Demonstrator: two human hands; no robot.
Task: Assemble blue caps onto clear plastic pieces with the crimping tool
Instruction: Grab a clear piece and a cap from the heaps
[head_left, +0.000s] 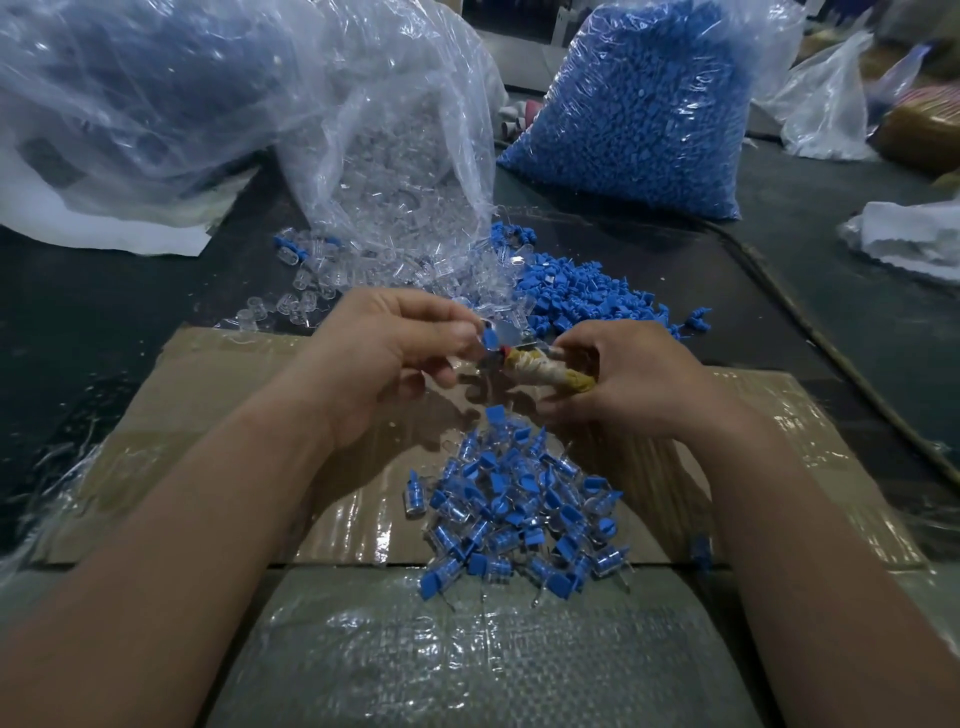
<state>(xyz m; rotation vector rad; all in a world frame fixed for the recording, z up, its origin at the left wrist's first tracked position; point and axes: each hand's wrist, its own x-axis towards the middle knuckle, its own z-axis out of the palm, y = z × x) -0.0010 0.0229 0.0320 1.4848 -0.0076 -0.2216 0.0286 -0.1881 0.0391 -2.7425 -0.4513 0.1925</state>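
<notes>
Your heap of assembled pieces (519, 514) lies on the cardboard (218, 395). Behind it, loose caps (587, 296) lie right of spilled plastic pieces (332, 265), with the caps bag (639, 104) and pieces bag (395, 130) behind them.

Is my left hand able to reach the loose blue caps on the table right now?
Probably not yet: the left hand pinches a blue cap at the crimping tool in the right hand. The loose blue caps lie uncovered just beyond it.
</notes>
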